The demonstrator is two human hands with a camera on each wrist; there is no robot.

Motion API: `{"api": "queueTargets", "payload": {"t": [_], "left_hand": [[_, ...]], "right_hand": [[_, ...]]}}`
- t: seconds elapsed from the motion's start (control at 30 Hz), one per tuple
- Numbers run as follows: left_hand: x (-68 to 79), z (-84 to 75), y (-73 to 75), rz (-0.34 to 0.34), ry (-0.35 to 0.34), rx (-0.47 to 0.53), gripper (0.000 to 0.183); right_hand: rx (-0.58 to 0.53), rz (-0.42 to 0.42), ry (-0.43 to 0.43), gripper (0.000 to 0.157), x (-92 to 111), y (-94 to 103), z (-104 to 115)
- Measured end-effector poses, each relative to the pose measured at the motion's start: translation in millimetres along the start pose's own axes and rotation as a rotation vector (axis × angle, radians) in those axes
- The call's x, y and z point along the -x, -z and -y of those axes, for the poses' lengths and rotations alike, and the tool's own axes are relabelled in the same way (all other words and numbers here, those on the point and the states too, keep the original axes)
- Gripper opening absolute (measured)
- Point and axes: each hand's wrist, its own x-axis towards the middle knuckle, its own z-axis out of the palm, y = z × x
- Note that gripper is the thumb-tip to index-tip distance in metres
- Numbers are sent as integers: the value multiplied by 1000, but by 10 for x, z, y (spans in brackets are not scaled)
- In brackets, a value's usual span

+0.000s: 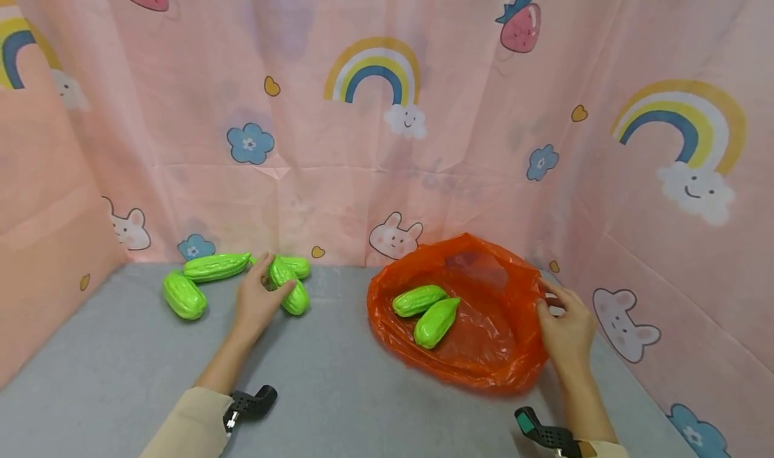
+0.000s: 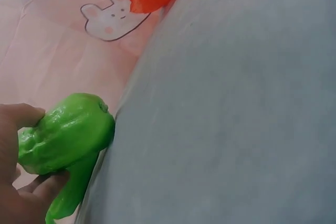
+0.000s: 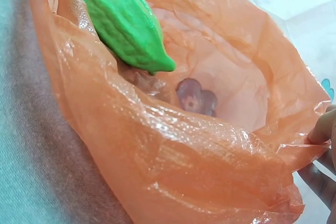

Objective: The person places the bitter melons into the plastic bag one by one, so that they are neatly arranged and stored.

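Note:
At the left, my left hand (image 1: 259, 299) holds a shiny green bitter gourd (image 1: 296, 299) between thumb and fingers. In the left wrist view this gourd (image 2: 73, 129) is tilted, with its blunt end pointing away from the palm. Another bitter gourd (image 1: 298, 266) lies just behind it, partly covered. My right hand (image 1: 568, 327) pinches the right rim of an orange plastic bag (image 1: 459, 376), whose mouth is spread wide. Inside the bag, two bitter gourds lie side by side, a rear one (image 1: 418, 300) and a front one (image 1: 437, 324). The right wrist view shows fingertips (image 3: 321, 128) gripping the bag's edge.
Left of my left hand, a long bitter gourd (image 1: 216, 267) and a shorter one (image 1: 184, 295) lie on the grey tabletop (image 1: 338, 391). A pink printed curtain (image 1: 302, 196) rises along the table's back and sides.

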Motion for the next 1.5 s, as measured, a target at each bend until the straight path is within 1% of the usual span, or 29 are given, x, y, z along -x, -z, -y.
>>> {"api": "queueTargets", "payload": {"t": [0.2,0.37,0.47,0.6,0.73,0.9,1.13,1.33,1.5], "left_hand": [[27,-79,-124,-15,-33,44,77],[42,-155,-155,-41,-36,91,82],[47,-181,-167,-50,-49,74,76],[37,-182,-213,-55,-100,25,65],[32,-150,-235,-60,-137,-27,63],[41,-135,-227,-23,-144,-77,63],[60,-134,-199,81,-145,-52,71],[49,-111,-180,107,-174,-36,68],[32,-115,-191,144,-182,-9,65]], "right_hand": [[1,12,-1,33,-2,-3,17],[-11,8,26,32,-10,1,17],[-16,2,30,32,-15,8,7],[-22,-11,29,31,-21,34,-17],[-19,-10,14,31,-25,49,-24],[-14,-12,7,31,-28,38,-12],[-11,-22,19,31,-31,-7,10],[7,-18,8,31,-37,-12,4],[-15,-32,12,32,-41,-3,-4]]}}
